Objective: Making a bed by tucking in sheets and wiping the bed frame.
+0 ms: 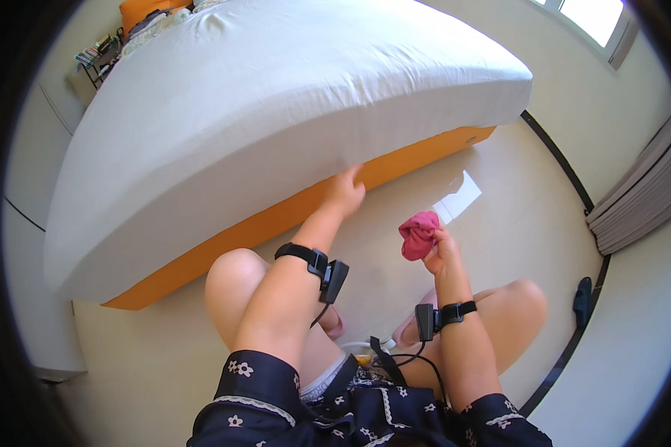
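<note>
My right hand grips a bunched dark-pink cloth between thumb and fingers, held above the floor. My left hand reaches forward in front of the orange bed base, close to the lower edge of the white fitted sheet. Its index finger and thumb are apart, slightly blurred, and nothing shows between them. Whether the fingertips touch the sheet I cannot tell. The other left fingers are mostly hidden. A white sheet of paper or card lies on the floor just beyond the cloth.
Both forearms wear black straps with small devices and cables running to my lap. A dark slipper lies by the right wall. Grey curtains hang at right. A small rack with books stands beyond the bed at left.
</note>
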`<action>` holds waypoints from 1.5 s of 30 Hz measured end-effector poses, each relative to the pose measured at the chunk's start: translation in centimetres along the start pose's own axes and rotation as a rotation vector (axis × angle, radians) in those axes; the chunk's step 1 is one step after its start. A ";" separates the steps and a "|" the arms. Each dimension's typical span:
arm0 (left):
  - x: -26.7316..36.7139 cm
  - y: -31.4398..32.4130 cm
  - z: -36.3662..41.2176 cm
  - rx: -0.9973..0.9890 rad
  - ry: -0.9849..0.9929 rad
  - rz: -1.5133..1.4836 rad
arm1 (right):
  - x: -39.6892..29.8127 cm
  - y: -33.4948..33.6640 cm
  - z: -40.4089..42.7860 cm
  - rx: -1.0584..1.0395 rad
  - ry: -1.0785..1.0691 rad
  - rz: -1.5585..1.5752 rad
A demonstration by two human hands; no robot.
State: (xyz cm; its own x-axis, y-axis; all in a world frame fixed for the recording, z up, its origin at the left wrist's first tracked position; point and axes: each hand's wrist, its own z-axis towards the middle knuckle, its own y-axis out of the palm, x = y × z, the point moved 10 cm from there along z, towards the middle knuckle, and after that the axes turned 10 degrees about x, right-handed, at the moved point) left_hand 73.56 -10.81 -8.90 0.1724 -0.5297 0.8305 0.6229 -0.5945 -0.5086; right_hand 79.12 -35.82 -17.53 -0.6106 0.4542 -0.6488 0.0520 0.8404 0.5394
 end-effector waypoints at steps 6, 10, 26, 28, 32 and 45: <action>-4.9 -0.7 6.4 0.309 -0.257 -0.551 | -0.9 -1.6 -0.1 0.123 -0.070 -0.079; -2.9 2.2 5.4 0.346 -0.357 -0.671 | -1.2 -3.4 0.3 0.246 -0.026 -0.085; 2.3 16.9 8.6 0.015 -0.914 -1.358 | 12.5 -3.3 13.3 0.201 0.301 -0.022; 2.3 19.7 9.3 -0.032 -0.989 -1.445 | 11.0 -5.2 15.8 0.173 0.278 -0.069; 2.4 22.9 10.6 -0.130 -0.955 -1.516 | 7.1 -6.3 18.2 0.198 0.278 -0.218; 1.4 25.4 10.7 -0.070 -0.887 -1.416 | -0.7 -8.0 22.2 0.078 0.228 -0.576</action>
State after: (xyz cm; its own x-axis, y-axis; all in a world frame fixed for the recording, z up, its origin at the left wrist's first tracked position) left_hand 97.82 -20.20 -18.23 -0.0940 0.8819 0.4621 0.6247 -0.3092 0.7171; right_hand 96.66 -36.34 -33.29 -0.7103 -0.1461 -0.6886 -0.2839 0.9546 0.0904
